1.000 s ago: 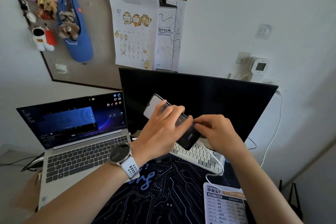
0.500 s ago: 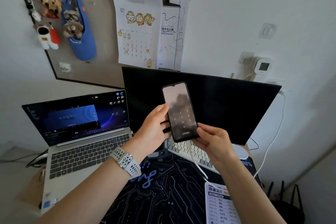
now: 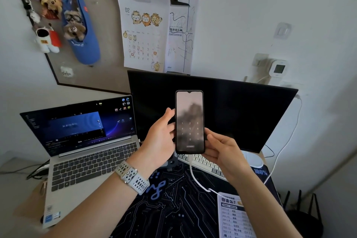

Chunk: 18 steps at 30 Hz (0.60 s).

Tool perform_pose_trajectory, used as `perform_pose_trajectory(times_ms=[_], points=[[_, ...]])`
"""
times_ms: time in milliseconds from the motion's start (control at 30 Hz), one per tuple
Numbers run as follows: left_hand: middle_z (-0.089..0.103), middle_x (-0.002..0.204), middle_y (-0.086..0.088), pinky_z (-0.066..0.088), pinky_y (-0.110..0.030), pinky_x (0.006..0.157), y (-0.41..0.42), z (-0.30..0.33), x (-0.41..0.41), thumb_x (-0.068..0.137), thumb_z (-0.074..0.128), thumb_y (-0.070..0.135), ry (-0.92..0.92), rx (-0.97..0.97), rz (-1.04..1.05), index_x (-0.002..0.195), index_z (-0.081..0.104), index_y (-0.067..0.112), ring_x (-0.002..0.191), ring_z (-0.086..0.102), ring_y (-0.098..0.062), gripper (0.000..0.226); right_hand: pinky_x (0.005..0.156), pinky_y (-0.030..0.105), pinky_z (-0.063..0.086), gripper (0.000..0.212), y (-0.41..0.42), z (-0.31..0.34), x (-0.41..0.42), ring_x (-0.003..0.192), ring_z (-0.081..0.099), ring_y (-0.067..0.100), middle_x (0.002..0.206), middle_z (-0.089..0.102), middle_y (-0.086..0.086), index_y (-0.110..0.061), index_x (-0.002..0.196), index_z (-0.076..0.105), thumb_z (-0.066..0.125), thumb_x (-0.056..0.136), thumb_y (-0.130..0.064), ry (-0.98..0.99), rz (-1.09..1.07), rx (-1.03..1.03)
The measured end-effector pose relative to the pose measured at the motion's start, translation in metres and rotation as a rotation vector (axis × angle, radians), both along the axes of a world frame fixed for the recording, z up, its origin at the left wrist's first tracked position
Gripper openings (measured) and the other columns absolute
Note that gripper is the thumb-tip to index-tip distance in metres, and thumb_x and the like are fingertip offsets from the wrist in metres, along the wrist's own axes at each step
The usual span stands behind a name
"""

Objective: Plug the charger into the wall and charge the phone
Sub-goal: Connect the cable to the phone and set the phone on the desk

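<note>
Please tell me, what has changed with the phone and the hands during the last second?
The black smartphone turned from lying tilted under both hands to standing upright, its lit keypad screen facing the camera. The left hand shifted to its left edge, the right hand to its lower right. The white cable stayed at its bottom end; laptop and monitor unchanged.

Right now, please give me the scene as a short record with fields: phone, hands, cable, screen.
phone: upright, held in front of the dark monitor
left hand: grips the phone's left edge
right hand: holds the phone's lower right corner
cable: white, runs down from the phone's bottom end
screen: lit, shows a number keypad
</note>
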<state>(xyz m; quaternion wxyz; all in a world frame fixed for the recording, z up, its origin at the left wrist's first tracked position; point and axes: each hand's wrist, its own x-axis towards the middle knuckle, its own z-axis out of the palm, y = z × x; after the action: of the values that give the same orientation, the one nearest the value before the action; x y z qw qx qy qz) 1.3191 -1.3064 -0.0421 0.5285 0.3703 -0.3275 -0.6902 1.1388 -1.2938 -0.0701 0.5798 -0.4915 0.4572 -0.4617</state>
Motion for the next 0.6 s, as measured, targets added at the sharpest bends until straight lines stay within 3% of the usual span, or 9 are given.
perform_pose_trajectory(times_ms=[100, 233, 333, 433, 533, 600], points=[[0.055, 0.138, -0.012, 0.041, -0.047, 0.103, 0.0, 0.0, 0.001, 0.094, 0.043, 0.05, 0.006, -0.01, -0.003, 0.144, 0.041, 0.025, 0.128, 0.049, -0.03, 0.056, 0.071, 0.017, 0.058, 0.03, 0.0, 0.0, 0.0, 0.099, 0.073, 0.018, 0.104, 0.078, 0.003, -0.033, 0.116, 0.063, 0.042, 0.102, -0.015, 0.001, 0.008, 0.0], [0.063, 0.127, -0.011, 0.048, -0.044, 0.093, 0.003, 0.004, -0.001, 0.096, 0.044, 0.044, 0.017, -0.005, 0.021, 0.131, 0.053, 0.026, 0.119, 0.056, -0.029, 0.04, 0.071, 0.017, 0.058, 0.029, 0.0, -0.001, 0.0, 0.098, 0.073, 0.017, 0.104, 0.078, 0.002, -0.034, 0.115, 0.063, 0.044, 0.101, -0.017, 0.018, 0.005, -0.005], [0.069, 0.113, -0.009, 0.051, -0.04, 0.084, 0.005, 0.005, -0.006, 0.099, 0.046, 0.03, -0.089, -0.049, 0.094, 0.108, 0.064, 0.022, 0.104, 0.063, -0.026, 0.021, 0.068, 0.014, 0.057, 0.031, 0.002, 0.001, 0.004, 0.092, 0.074, 0.013, 0.098, 0.079, -0.001, -0.037, 0.107, 0.068, 0.045, 0.101, -0.017, 0.051, 0.006, -0.022], [0.067, 0.097, -0.009, 0.054, -0.037, 0.071, 0.004, 0.002, -0.013, 0.099, 0.046, 0.015, -0.163, -0.045, 0.192, 0.105, 0.057, 0.009, 0.081, 0.065, -0.02, 0.014, 0.064, 0.01, 0.054, 0.044, 0.006, 0.005, 0.009, 0.086, 0.075, 0.01, 0.091, 0.08, -0.005, -0.041, 0.087, 0.077, 0.045, 0.101, -0.015, 0.081, 0.048, -0.046], [0.069, 0.095, -0.008, 0.057, -0.041, 0.074, 0.003, -0.002, -0.015, 0.098, 0.044, 0.003, -0.189, -0.035, 0.212, 0.102, 0.057, 0.01, 0.076, 0.068, -0.019, 0.015, 0.064, 0.007, 0.053, 0.042, 0.01, 0.008, 0.013, 0.087, 0.074, 0.007, 0.092, 0.08, -0.007, -0.038, 0.086, 0.077, 0.046, 0.1, -0.014, 0.107, 0.075, -0.073], [0.07, 0.094, -0.009, 0.059, -0.037, 0.067, 0.003, -0.004, -0.015, 0.095, 0.043, -0.006, -0.218, -0.043, 0.199, 0.101, 0.058, 0.012, 0.074, 0.069, -0.019, 0.024, 0.065, 0.007, 0.053, 0.038, 0.01, 0.008, 0.012, 0.086, 0.075, 0.007, 0.091, 0.08, -0.007, -0.035, 0.088, 0.075, 0.047, 0.1, -0.013, 0.131, 0.077, -0.08]])
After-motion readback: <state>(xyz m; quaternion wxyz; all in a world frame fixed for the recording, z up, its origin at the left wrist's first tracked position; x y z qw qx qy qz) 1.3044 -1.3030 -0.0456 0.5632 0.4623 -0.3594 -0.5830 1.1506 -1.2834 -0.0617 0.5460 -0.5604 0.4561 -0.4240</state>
